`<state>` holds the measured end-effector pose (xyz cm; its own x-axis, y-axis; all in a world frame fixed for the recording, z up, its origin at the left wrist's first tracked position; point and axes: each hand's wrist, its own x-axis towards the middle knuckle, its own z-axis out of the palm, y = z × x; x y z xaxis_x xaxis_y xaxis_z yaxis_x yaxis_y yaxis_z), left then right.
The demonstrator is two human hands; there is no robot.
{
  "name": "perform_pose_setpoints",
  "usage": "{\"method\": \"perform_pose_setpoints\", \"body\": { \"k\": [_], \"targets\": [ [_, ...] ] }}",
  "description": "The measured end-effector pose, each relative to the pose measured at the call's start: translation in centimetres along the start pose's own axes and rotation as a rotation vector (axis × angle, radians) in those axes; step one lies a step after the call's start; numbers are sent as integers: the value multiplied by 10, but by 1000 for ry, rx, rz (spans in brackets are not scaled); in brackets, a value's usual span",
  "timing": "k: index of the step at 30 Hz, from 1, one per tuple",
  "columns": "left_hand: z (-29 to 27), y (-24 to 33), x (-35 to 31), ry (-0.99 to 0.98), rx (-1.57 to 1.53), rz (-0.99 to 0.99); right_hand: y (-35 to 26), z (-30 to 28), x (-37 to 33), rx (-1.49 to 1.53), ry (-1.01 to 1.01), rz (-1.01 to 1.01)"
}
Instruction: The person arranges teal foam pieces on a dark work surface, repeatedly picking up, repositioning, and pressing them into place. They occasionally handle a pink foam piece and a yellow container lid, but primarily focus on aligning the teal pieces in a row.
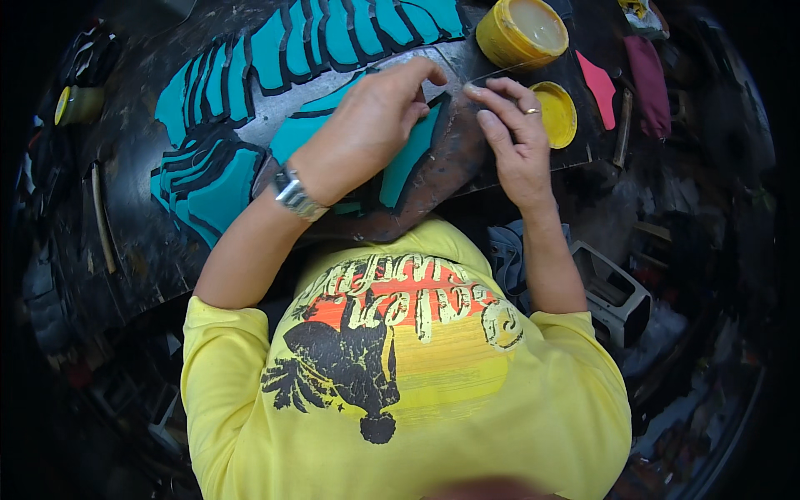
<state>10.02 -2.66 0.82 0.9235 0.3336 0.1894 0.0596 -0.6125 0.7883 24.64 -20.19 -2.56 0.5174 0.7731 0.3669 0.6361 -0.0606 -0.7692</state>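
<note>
My left hand [375, 112], with a metal watch at the wrist, reaches over teal flat pieces with black edges. Its fingers are loosely bent, the thumb apart from the index finger, and nothing shows between them. Under it lie a wide teal piece [292, 136] and a narrower teal piece [408, 167], on a dark brown worn surface [454, 162]. My right hand [515, 137], with a ring, hovers at that surface's right side. Its fingers are bent and spread, and no object is visible in them. A thin line runs near its fingertips; I cannot tell what it is.
Overlapping teal pieces [279, 50] line the back, and more are stacked [212, 187] at left. A yellow tub [510, 42] of pale stuff stands behind my right hand, near a yellow lid [557, 117]. Farther right lie a pink piece [597, 87] and a maroon cloth-like item [647, 87].
</note>
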Motion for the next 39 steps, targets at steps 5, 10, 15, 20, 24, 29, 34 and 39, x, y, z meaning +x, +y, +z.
{"method": "perform_pose_setpoints", "body": {
  "k": [5,10,15,20,24,29,34,39],
  "targets": [
    [21,-11,3,27,172,27,9,9,-9,-337,-124,-79],
    [6,-3,-1,-4,134,53,12,10,-13,-420,-130,-106],
    [-8,0,-8,-65,143,53,2,3,-21,-450,-193,-186],
    [-4,-5,-10,-46,187,54,-13,-2,-30,-413,-285,-285],
    [-3,-6,-11,-58,214,33,1,0,-13,-614,-165,-133],
    [-3,-7,-12,-57,215,12,-3,1,-18,-670,-285,-178],
    [-12,1,-7,-112,228,-16,-34,2,-38,-530,-425,-188],
    [-51,-4,18,-14,-222,-57,-37,-24,-29,102,-149,-42]
  ]
}}
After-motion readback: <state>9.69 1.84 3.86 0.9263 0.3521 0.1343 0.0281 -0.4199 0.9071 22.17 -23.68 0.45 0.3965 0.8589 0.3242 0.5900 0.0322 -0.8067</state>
